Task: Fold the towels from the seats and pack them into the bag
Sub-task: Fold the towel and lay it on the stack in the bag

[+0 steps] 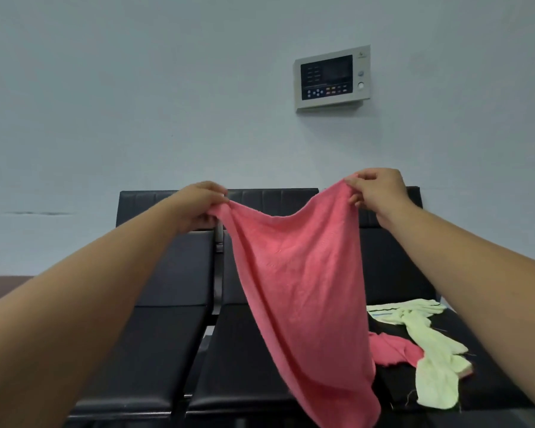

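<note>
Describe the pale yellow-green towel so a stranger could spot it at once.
Start at the row of black padded seats and go to the right-hand one. The pale yellow-green terry towel lies crumpled there. Unlike the small pink cloth beside it and the large pink towel held up in front, it is light-coloured.

A towel (297,288) is hanging before the middle seat (235,350), other towels (430,344) are lying on the right seat (399,267) (partly overlapping), and a panel (332,78) is sitting on the wall (136,88) behind.

A single wide-angle view from the person's head faces forward, nearly level, toward the pale wall (136,88) filling the upper frame; the black seats (167,335) lie near, across the lower half.
</note>
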`<state>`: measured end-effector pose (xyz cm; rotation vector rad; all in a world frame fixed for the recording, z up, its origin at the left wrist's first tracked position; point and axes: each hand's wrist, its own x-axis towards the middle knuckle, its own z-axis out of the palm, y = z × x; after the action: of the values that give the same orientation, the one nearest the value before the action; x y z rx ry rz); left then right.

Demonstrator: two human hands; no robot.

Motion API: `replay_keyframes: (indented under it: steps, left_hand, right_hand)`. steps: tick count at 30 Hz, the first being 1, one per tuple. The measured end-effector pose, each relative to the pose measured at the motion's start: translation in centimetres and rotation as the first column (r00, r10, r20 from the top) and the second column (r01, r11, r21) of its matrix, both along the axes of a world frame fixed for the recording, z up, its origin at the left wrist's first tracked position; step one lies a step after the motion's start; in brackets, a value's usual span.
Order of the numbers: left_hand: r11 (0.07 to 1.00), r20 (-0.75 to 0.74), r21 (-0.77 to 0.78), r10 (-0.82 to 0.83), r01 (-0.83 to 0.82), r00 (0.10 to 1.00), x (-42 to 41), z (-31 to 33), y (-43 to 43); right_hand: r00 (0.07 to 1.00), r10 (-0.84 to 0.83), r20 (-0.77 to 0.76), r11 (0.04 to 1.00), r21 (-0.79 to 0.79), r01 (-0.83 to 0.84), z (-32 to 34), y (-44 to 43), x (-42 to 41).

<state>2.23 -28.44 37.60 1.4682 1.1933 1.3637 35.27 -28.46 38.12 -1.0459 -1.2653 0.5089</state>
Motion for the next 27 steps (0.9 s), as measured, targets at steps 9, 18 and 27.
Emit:
replay_keyframes:
  steps: [9,18,27]
  left_hand:
    - [0.987,-0.166,-0.092,-0.146,0.132,0.975,-1.1,-0.2,-0.5]
    - [0.835,-0.061,-0.125,-0.545,0.535,0.836,3.1,0.6,-2.9]
    - [0.950,-0.394,0.062,-0.259,0.307,0.882,6.3,0.4,-2.6]
  right_hand:
    - [0.997,0.036,-0.064,0.980,-0.195,-0.048,-2.0,0.6,0.2]
    - [0.984,0.174,0.028,0.982,-0.086,-0.171,-1.9,-0.9,-2.8]
    - [0.801,0.416,0.430,0.906,-0.122,-0.405,-2.4,-3.5,-6.1]
